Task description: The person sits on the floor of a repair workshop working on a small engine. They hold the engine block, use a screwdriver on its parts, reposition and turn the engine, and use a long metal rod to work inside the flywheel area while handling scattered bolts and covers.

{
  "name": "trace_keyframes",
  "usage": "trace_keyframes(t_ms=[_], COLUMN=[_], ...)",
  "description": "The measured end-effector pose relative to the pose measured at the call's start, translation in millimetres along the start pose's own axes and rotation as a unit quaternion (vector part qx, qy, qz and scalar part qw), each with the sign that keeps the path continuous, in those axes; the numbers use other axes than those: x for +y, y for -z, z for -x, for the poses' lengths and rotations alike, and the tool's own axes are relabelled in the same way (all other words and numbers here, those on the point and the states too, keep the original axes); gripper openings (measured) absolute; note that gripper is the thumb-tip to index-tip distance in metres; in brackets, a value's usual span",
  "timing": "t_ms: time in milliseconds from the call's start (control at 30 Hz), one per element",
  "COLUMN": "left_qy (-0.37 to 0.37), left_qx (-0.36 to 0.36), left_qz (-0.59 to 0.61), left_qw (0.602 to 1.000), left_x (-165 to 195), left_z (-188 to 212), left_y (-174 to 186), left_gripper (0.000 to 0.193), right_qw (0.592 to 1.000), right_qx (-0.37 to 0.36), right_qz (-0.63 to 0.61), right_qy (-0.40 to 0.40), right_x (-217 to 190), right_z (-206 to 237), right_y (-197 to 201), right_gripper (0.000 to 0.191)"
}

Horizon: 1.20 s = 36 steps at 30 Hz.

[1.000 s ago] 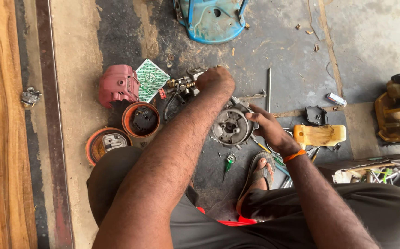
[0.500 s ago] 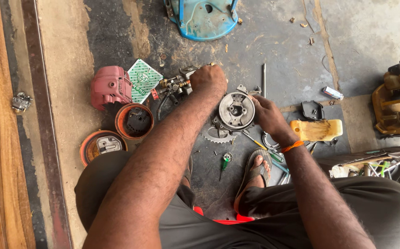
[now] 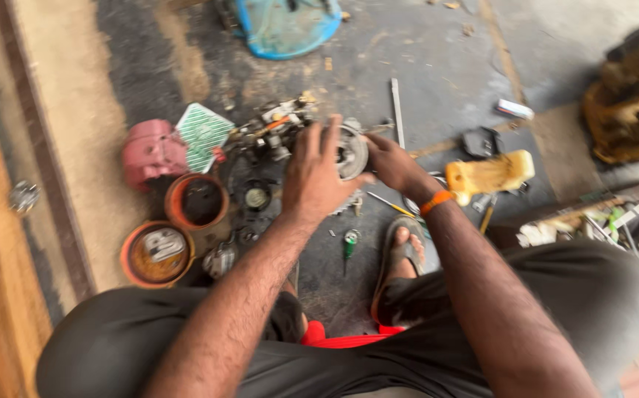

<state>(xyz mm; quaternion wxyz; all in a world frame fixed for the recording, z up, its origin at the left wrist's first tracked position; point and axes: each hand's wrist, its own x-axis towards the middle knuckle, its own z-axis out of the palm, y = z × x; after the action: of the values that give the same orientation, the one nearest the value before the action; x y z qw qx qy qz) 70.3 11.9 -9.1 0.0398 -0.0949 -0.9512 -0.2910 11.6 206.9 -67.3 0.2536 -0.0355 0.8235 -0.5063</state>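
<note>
Fingers (image 3: 324, 140) grip round metal flywheel (image 3: 352, 151); green-white card (image 3: 203, 135) left.

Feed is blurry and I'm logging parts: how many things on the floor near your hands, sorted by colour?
Orange round cups: 2, one and another
Red housing: 1
Green-and-white patterned square: 1
Yellow handle piece: 1
Blue tub: 1
Grey metal round part, between the left hand and right hand: 1
Total: 7

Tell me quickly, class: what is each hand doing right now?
Left hand: fingers spread over the round metal engine part, gripping it.
Right hand: closed on the same part's right edge; its fingertips are hidden.
</note>
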Motion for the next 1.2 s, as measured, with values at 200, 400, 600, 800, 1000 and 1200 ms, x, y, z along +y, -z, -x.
trace_keyframes(t_ms=[200, 400, 600, 800, 1000, 1200], left_qy=[0.034, 0.021, -0.016, -0.007, -0.013, 0.009], left_qx=[0.143, 0.127, 0.108, 0.088, 0.066, 0.086], left_qz=[-0.034, -0.056, -0.062, -0.122, -0.123, -0.151], left_qw=[0.989, 0.99, 0.992, 0.989, 0.99, 0.985], left_x=[4, -22, -48, -53, -63, -66], left_z=[10, 15, 13, 21, 25, 26], left_y=[-21, -16, 4, 25, 22, 10], left_gripper=[0.112, 0.116, 0.107, 0.1, 0.1, 0.101], right_qw=[0.928, 0.939, 0.955, 0.978, 0.891, 0.874], right_qx=[0.162, 0.139, 0.107, 0.099, 0.365, 0.383], right_qz=[0.335, -0.052, 0.049, -0.181, -0.02, 0.04], right_qy=[0.03, 0.311, 0.274, 0.026, -0.268, -0.296], right_x=[-99, -197, -180, 0, 175, 187], right_z=[39, 164, 252, 262, 251, 235], right_y=[57, 100, 93, 38, -44, -77], right_gripper=[0.061, 0.046, 0.066, 0.075, 0.036, 0.029])
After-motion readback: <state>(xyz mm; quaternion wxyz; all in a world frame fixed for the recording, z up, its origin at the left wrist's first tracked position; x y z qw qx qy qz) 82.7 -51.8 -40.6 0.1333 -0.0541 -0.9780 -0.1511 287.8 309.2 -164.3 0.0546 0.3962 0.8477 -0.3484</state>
